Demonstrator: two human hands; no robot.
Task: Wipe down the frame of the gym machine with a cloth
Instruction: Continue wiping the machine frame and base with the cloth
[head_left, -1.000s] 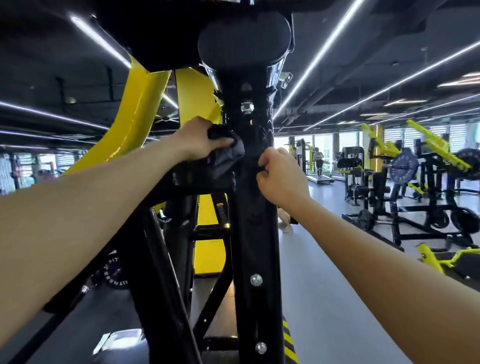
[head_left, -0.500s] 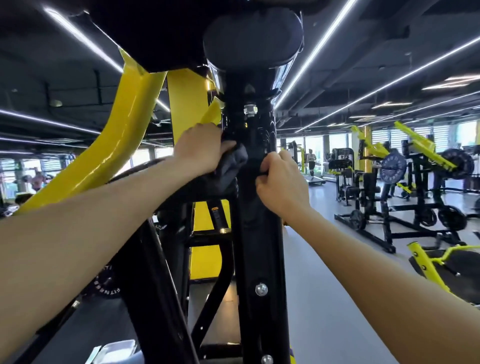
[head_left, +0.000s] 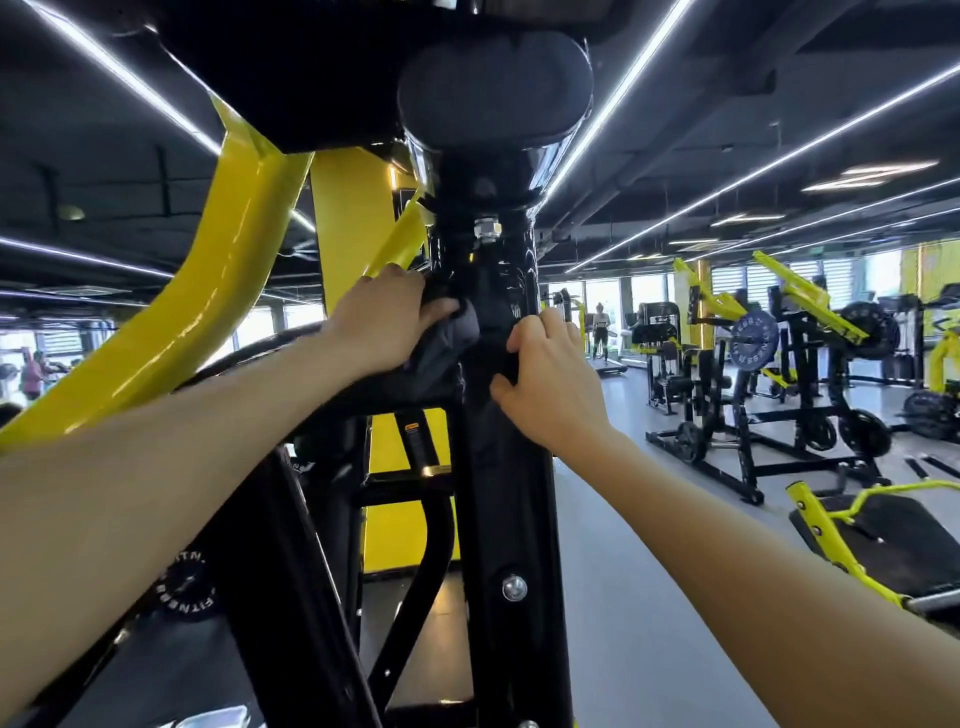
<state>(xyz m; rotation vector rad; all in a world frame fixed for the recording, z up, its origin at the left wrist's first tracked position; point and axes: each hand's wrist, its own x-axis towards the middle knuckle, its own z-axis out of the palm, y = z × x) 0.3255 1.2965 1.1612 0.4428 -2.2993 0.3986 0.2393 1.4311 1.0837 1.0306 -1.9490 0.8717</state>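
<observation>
Cloth (head_left: 447, 345): dark, bunched, centre of frame, pressed against black upright post (head_left: 506, 467).
My left hand (head_left: 387, 317): fingers curled over the cloth.
My right hand (head_left: 545, 374): gripping the post's right edge.
Yellow arm (head_left: 171, 322): upper left.
Pad (head_left: 493, 85): top centre.

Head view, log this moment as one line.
left hand grips cloth | cloth on black upright | right hand grips upright edge

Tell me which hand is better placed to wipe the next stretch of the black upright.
Left, probably. The left hand grips the dark cloth, bunched against the black upright just below the bolt. The right hand only holds the upright's other side.
</observation>
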